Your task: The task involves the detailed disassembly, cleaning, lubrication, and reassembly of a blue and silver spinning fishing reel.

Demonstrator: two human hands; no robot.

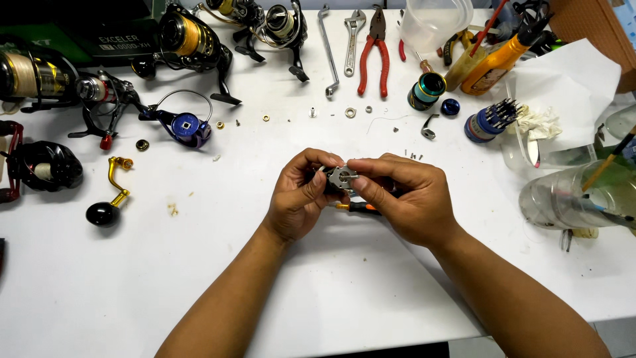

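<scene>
Fingers of left hand point(299, 199) and right hand point(404, 199) pinch grey reel part point(340, 178) | flat face toward camera | long axis unclear

Two bare forearms enter from the bottom edge, ending in the left hand point(298, 199) and the right hand point(407, 199); no sleeves, gloves, rings, watch or bracelets are worn; fingernails are short and unpainted; wrists are uncovered throughout.

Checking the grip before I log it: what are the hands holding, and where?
Both hands, left hand and right hand, pinch a small grey metal reel part by its opposite edges.
</scene>
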